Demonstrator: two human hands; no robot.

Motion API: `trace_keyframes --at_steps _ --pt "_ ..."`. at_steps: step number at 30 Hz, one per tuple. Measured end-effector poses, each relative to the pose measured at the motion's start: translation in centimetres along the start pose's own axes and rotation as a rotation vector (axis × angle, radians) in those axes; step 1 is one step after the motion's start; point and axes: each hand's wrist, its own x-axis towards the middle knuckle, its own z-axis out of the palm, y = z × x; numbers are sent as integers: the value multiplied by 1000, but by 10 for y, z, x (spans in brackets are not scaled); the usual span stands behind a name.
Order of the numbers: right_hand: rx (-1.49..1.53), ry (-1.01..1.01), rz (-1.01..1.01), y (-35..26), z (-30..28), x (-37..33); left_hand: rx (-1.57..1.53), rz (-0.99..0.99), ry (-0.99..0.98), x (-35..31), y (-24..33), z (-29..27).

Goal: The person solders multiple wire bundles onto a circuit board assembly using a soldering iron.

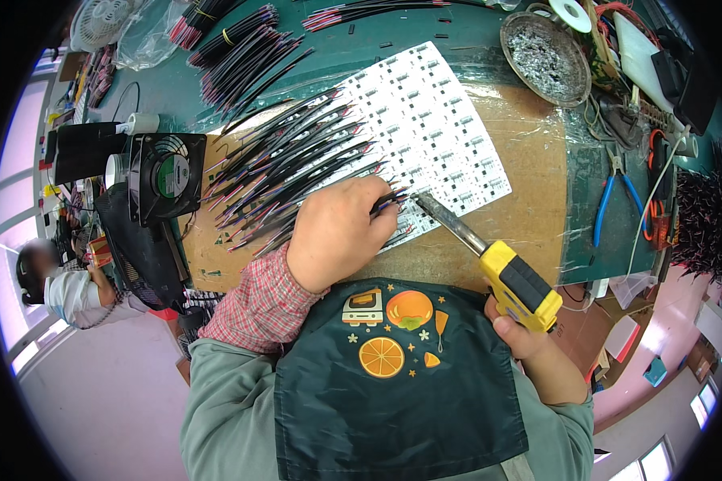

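My left hand (341, 228) is closed, pinching a black-sleeved wire (388, 199) at the lower edge of a white circuit-board panel (465, 144). In my right hand (523, 337) is a yellow-and-black soldering gun (523, 290), my fingers wrapped round its handle. Its metal tip points up and left, close to the wire end in my left fingers; I cannot tell whether they touch. Several rows of black-sleeved wires (285, 160) lie across the left part of the panel, their thin coloured ends fanning out to the left.
The panel lies on a brown board (529, 152) on a green table. To the left stands a black fan (168, 178). At right lie blue-handled pliers (615, 200) and a metal dish (509, 60) of silvery scraps. Wire bundles (245, 64) sit behind; another person (76, 293) is far left.
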Motion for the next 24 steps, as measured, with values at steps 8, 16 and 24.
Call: trace_keyframes --at_steps 8,16,24 --pt "33 -31 -1 0 -1 1 -6 -1 -33 1 -1 -1" --pt "-32 -36 33 2 0 -2 -28 23 -19 1 -1 -1" --pt "1 -42 -26 5 -1 -1 -2 25 -32 0 -2 0"
